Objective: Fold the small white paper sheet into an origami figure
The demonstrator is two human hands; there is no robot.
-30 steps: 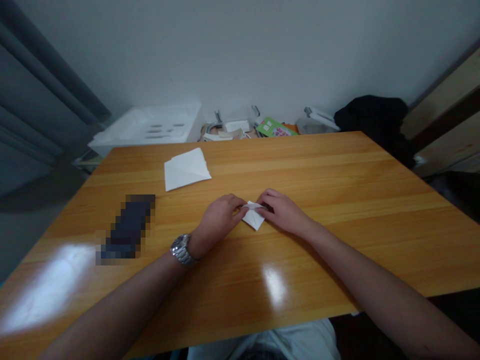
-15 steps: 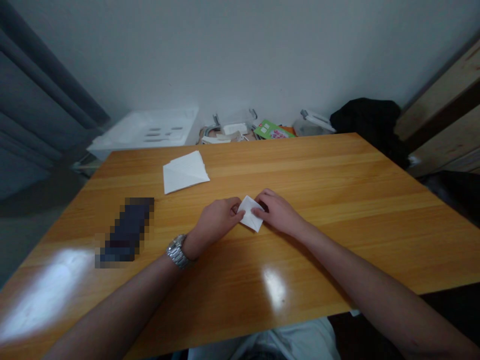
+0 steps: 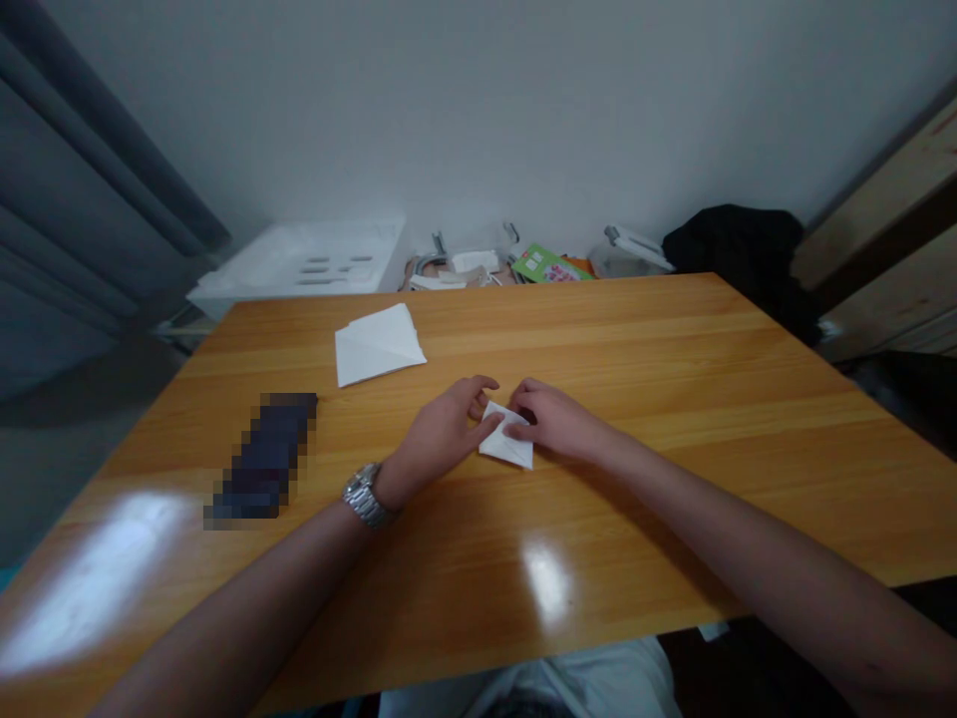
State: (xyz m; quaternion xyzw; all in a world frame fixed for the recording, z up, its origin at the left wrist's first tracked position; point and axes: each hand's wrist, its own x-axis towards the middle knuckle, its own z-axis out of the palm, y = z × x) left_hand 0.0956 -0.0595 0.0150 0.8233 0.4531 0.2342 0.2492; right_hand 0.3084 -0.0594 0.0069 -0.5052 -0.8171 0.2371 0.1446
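A small folded piece of white paper (image 3: 508,449) is held just above or on the wooden table (image 3: 635,519), between my two hands. My right hand (image 3: 557,419) pinches its right side, thumb on top and fingers behind. My left hand (image 3: 453,417) has its thumb laid on the paper's left part, while its index finger is lifted and stretched out, apart from the thumb. A silver watch is on my left wrist.
Larger white sheets (image 3: 380,345) lie at the back left of the table. A pixelated dark object (image 3: 269,454) lies on the left. Beyond the far edge stand a white plastic tray (image 3: 299,264), a green booklet (image 3: 549,264) and a black cloth-like bundle (image 3: 737,244).
The paper has turned between my hands, so its lower edge now slants down to the right. My left fingers have lifted and spread from their pinch. The view has shifted slightly.
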